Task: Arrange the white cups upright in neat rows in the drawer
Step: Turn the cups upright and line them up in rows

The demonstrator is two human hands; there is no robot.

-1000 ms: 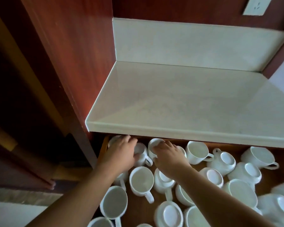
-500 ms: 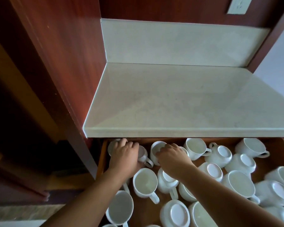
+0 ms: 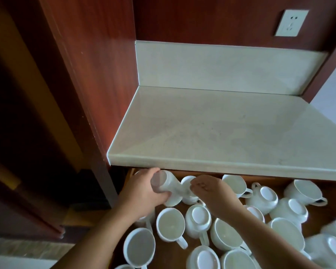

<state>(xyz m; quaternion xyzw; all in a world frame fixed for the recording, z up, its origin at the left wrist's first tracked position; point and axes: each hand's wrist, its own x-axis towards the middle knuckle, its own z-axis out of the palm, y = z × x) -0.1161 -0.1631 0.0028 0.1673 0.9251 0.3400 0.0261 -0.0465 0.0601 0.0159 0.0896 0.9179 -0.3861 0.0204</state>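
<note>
Cup (image 3: 168, 188) now lifted and tilted in left hand (image 3: 142, 193)'s clasp, right hand (image 3: 211, 193) loosely curled, empty

The wooden drawer (image 3: 334, 188), pulled out under the pale counter (image 3: 211, 133), carries a jumble of white cups (image 3: 171, 225) on its floor, some upright, some upside down, some tipped, many touching one another.
</note>
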